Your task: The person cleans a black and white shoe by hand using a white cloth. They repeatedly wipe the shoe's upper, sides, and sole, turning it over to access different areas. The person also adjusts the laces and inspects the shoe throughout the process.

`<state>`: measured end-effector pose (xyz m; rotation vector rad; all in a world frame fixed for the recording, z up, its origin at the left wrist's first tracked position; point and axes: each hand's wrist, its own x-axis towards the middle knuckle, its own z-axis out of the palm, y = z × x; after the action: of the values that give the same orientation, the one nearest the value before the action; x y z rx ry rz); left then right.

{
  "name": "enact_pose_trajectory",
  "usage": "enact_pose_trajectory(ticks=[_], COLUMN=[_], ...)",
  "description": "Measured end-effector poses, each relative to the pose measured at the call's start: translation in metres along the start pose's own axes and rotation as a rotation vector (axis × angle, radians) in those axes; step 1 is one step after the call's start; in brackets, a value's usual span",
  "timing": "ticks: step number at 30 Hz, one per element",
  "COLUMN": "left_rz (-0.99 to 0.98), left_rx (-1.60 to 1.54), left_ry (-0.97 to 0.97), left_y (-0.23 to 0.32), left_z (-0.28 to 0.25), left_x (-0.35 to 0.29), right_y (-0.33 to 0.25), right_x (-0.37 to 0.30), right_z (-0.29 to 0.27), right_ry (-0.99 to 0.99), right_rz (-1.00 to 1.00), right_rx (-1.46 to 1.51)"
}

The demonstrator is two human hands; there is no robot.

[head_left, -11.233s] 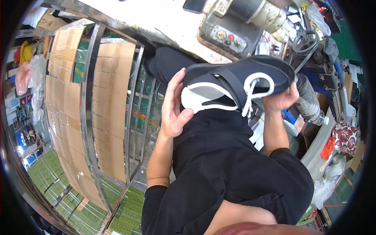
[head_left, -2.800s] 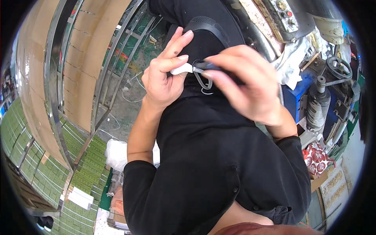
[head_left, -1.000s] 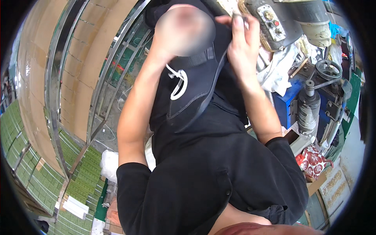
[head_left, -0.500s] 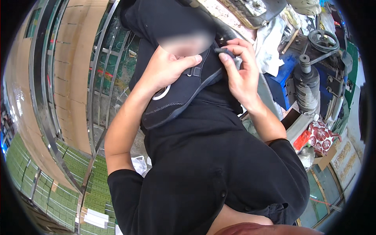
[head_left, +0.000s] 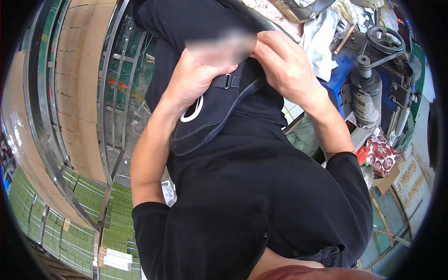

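Observation:
A black shoe [head_left: 220, 108] lies across my lap, with pale stitching at its near end, a strap with a metal buckle [head_left: 227, 81] and a white loop [head_left: 185, 117] at its opening. My left hand [head_left: 192, 77] is closed on its upper, the thumb lying just above the strap. On the shoe's right side, my right hand [head_left: 288, 70] is closed with its fingers bent in. A blurred patch covers the fingertips of both hands and the far part of the shoe, so what the right fingers hold is hidden.
On the left stands a metal rack with cardboard panels [head_left: 84, 98]; green stacked material [head_left: 122, 212] lies below. To the right are a dirty cylindrical machine part [head_left: 367, 100], a handwheel [head_left: 385, 38], a white cloth [head_left: 322, 44] and a patterned red-and-white bag [head_left: 381, 156].
My right hand has turned over and moved in against the shoe; the small dark piece it pinched is now out of sight. The left hand stays on the shoe, its thumb slightly shifted left.

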<state>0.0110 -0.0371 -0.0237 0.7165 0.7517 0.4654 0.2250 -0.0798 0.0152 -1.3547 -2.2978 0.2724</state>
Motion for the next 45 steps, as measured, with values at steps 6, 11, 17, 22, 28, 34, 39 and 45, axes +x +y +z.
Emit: enact_pose_trajectory(ticks=[6,11,17,22,28,34,39,45], left_rz=[0.023,0.045,0.065,0.078,0.101,0.138,0.119,0.127], left_rx=[-0.055,0.025,-0.066,-0.044,-0.024,-0.056,0.009,-0.050], left_ry=[0.013,0.007,-0.012,0.022,0.054,0.024,0.040,0.076], left_y=[-0.002,-0.007,-0.004,-0.013,-0.015,-0.016,-0.013,-0.016], left_z=[-0.002,-0.004,-0.004,-0.004,-0.005,-0.005,-0.002,-0.002], left_x=[0.000,0.000,-0.004,0.001,0.000,0.000,-0.004,-0.008], right_y=[0.004,-0.002,0.029,-0.001,0.002,-0.002,-0.004,0.007], right_x=[-0.005,0.002,-0.005,0.004,0.006,0.011,0.014,0.001], right_z=[-0.003,0.009,0.002,0.016,0.015,0.008,0.016,0.032], right_ry=[0.119,-0.014,0.047,-0.017,0.018,0.040,-0.049,0.211], right_rz=[0.087,0.014,0.083,-0.048,0.040,0.084,0.038,0.561], right_rx=[0.088,0.059,0.033,0.087,0.064,0.177,0.106,0.133])
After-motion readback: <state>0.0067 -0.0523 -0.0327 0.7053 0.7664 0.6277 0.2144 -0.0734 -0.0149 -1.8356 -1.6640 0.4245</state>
